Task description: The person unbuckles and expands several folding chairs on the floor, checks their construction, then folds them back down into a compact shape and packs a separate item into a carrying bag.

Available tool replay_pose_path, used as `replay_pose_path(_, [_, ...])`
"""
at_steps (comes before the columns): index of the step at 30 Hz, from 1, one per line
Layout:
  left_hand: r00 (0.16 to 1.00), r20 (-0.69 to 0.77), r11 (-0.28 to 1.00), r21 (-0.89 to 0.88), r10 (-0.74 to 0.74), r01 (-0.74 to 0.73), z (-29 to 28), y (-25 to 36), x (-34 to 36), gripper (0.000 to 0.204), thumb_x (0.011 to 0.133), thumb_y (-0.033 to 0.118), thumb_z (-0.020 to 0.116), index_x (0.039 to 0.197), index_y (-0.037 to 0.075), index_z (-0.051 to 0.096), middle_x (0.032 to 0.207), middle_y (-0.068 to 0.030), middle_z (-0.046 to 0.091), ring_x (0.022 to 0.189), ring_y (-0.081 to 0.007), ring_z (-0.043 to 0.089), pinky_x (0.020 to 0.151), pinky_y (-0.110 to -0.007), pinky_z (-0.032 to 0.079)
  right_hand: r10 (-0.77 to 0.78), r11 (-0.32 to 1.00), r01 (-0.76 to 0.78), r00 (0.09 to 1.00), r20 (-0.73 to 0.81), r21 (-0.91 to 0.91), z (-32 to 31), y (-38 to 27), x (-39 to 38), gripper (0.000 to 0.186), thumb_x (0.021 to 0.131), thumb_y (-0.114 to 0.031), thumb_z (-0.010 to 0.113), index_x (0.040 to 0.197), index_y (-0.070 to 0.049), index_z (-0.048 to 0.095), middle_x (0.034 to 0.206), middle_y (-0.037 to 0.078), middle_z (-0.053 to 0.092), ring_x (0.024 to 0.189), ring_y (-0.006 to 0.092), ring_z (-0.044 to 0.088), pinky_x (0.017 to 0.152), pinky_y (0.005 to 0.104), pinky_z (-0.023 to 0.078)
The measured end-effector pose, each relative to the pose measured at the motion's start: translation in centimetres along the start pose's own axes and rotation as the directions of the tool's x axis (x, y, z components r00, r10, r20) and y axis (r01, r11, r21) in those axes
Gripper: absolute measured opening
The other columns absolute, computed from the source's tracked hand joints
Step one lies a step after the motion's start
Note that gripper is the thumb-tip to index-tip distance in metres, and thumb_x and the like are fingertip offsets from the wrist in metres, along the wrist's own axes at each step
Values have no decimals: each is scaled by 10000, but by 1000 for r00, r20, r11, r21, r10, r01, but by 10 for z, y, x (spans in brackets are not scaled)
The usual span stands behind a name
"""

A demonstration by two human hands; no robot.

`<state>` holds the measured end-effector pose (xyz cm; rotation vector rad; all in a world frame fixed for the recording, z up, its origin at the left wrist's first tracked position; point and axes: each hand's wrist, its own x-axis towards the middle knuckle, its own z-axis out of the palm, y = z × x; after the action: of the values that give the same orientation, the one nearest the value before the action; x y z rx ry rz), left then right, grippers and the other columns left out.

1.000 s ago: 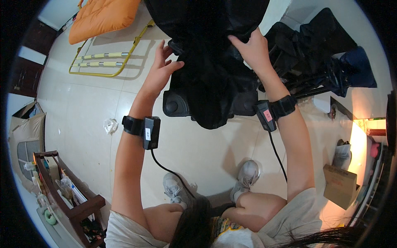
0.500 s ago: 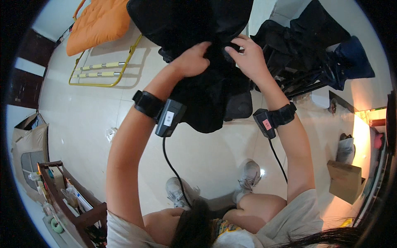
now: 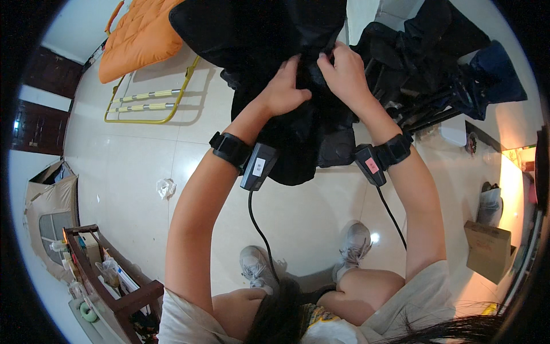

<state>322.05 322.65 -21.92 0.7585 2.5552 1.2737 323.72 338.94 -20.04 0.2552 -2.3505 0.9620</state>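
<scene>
A large piece of black fabric (image 3: pixel 258 28) fills the top middle, draped over something whose shape I cannot make out. My left hand (image 3: pixel 285 94) lies against its folds, thumb stretched out to the side and apart from the fingers, some of which are hidden. Just to the right, my right hand (image 3: pixel 346 74) is closed on the fabric, thumb and fingers pinching an edge. A flap of the same black cloth (image 3: pixel 295 166) hangs down below my hands. Beside that flap is a squarish black padded piece (image 3: pixel 336 150). Each wrist wears a strap with a small cabled box.
At upper left stands a yellow metal frame (image 3: pixel 146 121) with an orange cushion (image 3: pixel 143 43). Several black folded things (image 3: pixel 435 51) lean at the right wall. A cardboard box (image 3: pixel 487 249) sits lower right; a brown wooden rack (image 3: pixel 137 295) is lower left. Crumpled plastic (image 3: pixel 166 188) lies on the floor.
My left hand has shifted right, and its thumb now sticks out from the fingers. My right hand has moved slightly up and right, still at the cloth. The whole view has shifted a little.
</scene>
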Motion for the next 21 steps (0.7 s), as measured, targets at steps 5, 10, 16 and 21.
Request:
replay_pose_path(5, [985, -171, 881, -466, -3, -78, 4, 9, 2, 736, 652, 80, 616, 1284, -44, 261, 1284, -234, 344, 1216, -333, 353, 962, -358, 346, 34, 999, -33, 997, 66, -6, -2, 4, 4, 236, 762, -174, 534, 805, 58, 520, 772, 224, 551, 720, 401, 549, 652, 454, 446])
replay_pose_path(10, [972, -219, 890, -421, 88, -175, 1, 7, 2, 796, 645, 38, 600, 1336, -9, 207, 1332, -224, 283, 1196, -335, 385, 949, -354, 361, -99, 994, 94, 991, -91, -59, -2, 13, 5, 255, 756, -180, 533, 821, 67, 519, 739, 221, 568, 681, 401, 553, 640, 446, 453])
replay_pose_path(16, [1000, -19, 994, 107, -9, 11, 2, 6, 18, 928, 599, 174, 627, 1399, 191, 155, 1347, -233, 252, 1123, -355, 447, 924, -365, 389, 142, 985, -157, 972, 187, 70, -10, 9, 3, 252, 761, -200, 552, 822, 42, 524, 855, 225, 562, 751, 373, 563, 658, 424, 454])
replay_pose_path(21, [998, -23, 980, 191, -52, 55, 9, -2, 25, 927, 586, 194, 632, 1392, 177, 175, 1314, -245, 285, 1106, -375, 451, 921, -386, 387, 30, 979, -82, 963, 267, 186, -17, 25, -9, 345, 766, -205, 581, 998, 16, 454, 1020, 225, 537, 934, 347, 550, 778, 403, 447])
